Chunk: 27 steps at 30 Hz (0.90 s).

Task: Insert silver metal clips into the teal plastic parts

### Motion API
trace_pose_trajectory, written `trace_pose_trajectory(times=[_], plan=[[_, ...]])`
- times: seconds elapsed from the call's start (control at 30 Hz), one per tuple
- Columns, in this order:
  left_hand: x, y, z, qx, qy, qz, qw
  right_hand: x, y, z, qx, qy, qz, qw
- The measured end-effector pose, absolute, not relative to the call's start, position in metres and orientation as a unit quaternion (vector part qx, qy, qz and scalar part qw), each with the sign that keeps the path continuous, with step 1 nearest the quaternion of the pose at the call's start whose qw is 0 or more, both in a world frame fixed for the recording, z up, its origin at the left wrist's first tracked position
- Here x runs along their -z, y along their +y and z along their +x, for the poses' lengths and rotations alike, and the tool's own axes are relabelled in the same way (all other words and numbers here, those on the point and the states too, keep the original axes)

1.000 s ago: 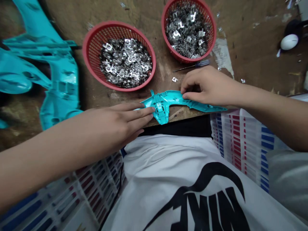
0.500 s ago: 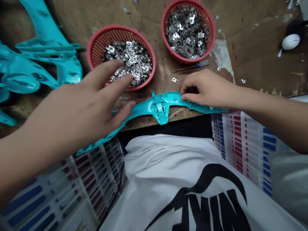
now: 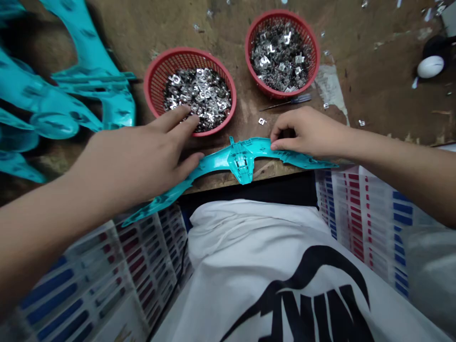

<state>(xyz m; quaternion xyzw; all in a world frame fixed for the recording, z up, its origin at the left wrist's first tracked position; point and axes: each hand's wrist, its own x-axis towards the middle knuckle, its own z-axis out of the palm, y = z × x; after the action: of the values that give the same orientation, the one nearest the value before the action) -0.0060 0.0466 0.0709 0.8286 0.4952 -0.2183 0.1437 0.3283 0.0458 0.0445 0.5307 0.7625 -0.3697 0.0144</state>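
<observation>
A long, curved teal plastic panel (image 3: pixel 242 164) with a ribbed centre lies along the table's near edge. My right hand (image 3: pixel 302 130) is closed in a pinch at the upper edge of the panel's right arm. Whether a small clip is also between those fingertips is hidden. My left hand (image 3: pixel 142 152) is open, its fingers spread over the near rim of a red basket (image 3: pixel 151 90) of small metal clips (image 3: pixel 203 90). Its palm and thumb hang over the panel's left arm, partly covering it.
A second red basket (image 3: pixel 251 71) of metal clips stands at the back, with a screwdriver (image 3: pixel 301 99) before it. A loose clip (image 3: pixel 262 121) lies near the panel. More teal panels (image 3: pixel 85 42) are piled at left. White crates (image 3: pixel 142 266) flank my lap.
My left hand has come down slightly towards the clips in the left basket, fingers still spread. My right hand keeps its pinch at the panel. The whole view has shifted a little.
</observation>
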Motion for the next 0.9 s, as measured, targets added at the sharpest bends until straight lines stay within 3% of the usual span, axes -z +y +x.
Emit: trace_pose_trajectory(times=[0.13, 0.53, 0.9], plan=[[-0.081, 0.048, 0.011, 0.290, 0.505, 0.804, 0.124, -0.045, 0.046, 0.326, 0.377, 0.740, 0.556, 0.023], [-0.088, 0.051, 0.011, 0.322, 0.488, 0.801, 0.127, -0.047, 0.053, 0.323, 0.420, 0.701, 0.575, 0.048], [-0.080, 0.052, 0.002, 0.295, 0.487, 0.815, 0.110, -0.042, 0.052, 0.342, 0.345, 0.809, 0.476, -0.017]])
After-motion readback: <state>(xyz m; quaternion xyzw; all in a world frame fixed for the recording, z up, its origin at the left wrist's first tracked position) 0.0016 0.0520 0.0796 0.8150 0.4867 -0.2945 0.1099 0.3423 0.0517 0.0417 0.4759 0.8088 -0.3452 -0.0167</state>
